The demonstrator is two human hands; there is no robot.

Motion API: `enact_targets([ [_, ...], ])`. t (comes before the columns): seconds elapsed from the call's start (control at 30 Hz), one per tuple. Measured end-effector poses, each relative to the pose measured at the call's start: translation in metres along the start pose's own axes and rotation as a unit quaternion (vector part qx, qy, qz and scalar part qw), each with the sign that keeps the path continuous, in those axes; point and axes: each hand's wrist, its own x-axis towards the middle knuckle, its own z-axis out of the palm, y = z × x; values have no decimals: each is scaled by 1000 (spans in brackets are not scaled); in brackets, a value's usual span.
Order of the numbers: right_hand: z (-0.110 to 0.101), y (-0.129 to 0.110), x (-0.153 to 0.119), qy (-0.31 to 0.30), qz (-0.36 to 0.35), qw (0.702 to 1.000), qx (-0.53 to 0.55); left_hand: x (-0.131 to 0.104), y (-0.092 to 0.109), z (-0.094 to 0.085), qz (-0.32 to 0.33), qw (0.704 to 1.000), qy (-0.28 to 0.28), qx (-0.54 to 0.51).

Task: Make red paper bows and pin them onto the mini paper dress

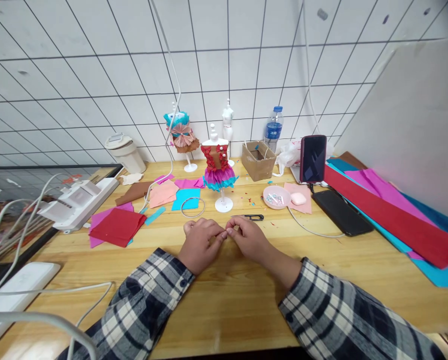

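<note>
My left hand (203, 245) and my right hand (248, 238) meet fingertip to fingertip above the wooden table (231, 300). Both are pinched closed; whatever lies between the fingers is too small or hidden to name. Just behind them stands a small white mannequin (213, 134) wearing a paper dress (217, 159) with a brown and red top and a magenta skirt edged in blue. A pair of black thread snips (252, 217) lies beyond my right hand. A thin ring (193, 207) rests beyond my left hand, partly over a blue paper square (184, 196).
Red paper squares (118, 226) lie at left, near a white power strip (91, 205). A pink dish (276, 197) of small beads, a black phone (342, 211), an upright phone (313, 159) and long paper strips (392, 215) are at right. Behind stand a cardboard box (259, 167) and bottle (273, 127).
</note>
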Motion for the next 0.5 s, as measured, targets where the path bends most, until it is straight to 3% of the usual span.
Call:
enact_targets([
  [0.13,-5,-1,2,7,43,998,55,0,-4,-3,28,999,10,-40],
  [0.23,-15,-1,4,77,80,990,89,1,-6,-3,20,993,20,-113],
  [0.33,-23,-6,0,133,-7,991,11,1,-9,0,-22,977,19,-213],
  [0.43,-22,-12,-6,120,-117,982,-91,1,-13,4,-36,958,12,-285],
  [0.5,-19,-14,-9,101,-145,975,-138,0,-15,5,-29,952,12,-306],
])
